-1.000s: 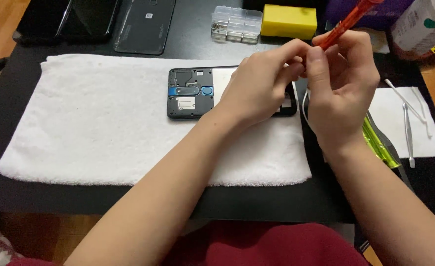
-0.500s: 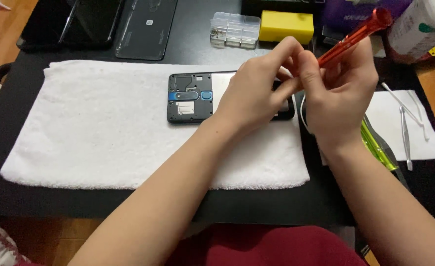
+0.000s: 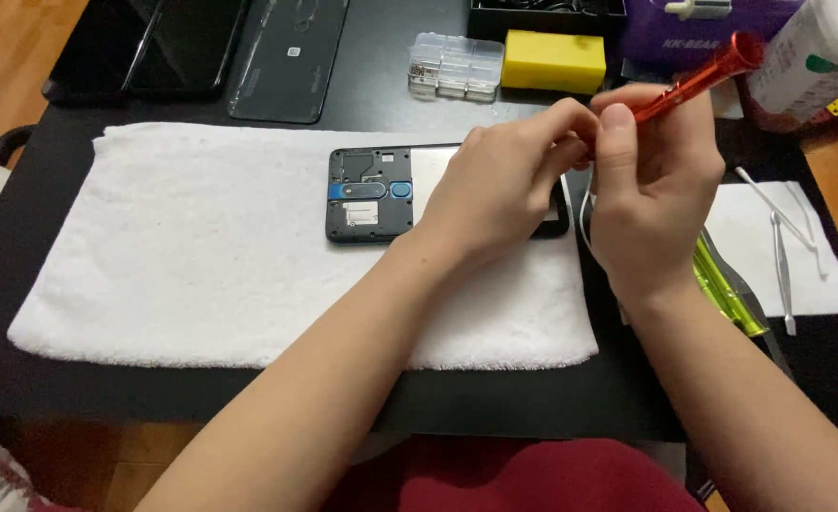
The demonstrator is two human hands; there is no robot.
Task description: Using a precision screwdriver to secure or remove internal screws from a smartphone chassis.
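Holding a red screwdriver [image 3: 699,74], the right hand [image 3: 654,190] has its fingers clenched around the lower part of the shaft, so the handle sticks up and away toward the far right. The left hand [image 3: 504,185] meets it from the other side, its fingertips pinched together at the tool's lower end; whether they grasp the tip or some small part there is hidden. Both hands hover just above an opened phone [image 3: 372,194], which lies back-side up on a white towel [image 3: 201,265] spread across the black desk [image 3: 248,393]. The phone's right half is covered by the left hand.

Behind the towel lie a dark phone back cover [image 3: 291,57], a clear box of small parts [image 3: 455,66] and a yellow sponge [image 3: 552,60]. To the right, tweezers [image 3: 779,256] rest on a white cloth [image 3: 770,251], and a green tool [image 3: 722,289] lies beside the right wrist.
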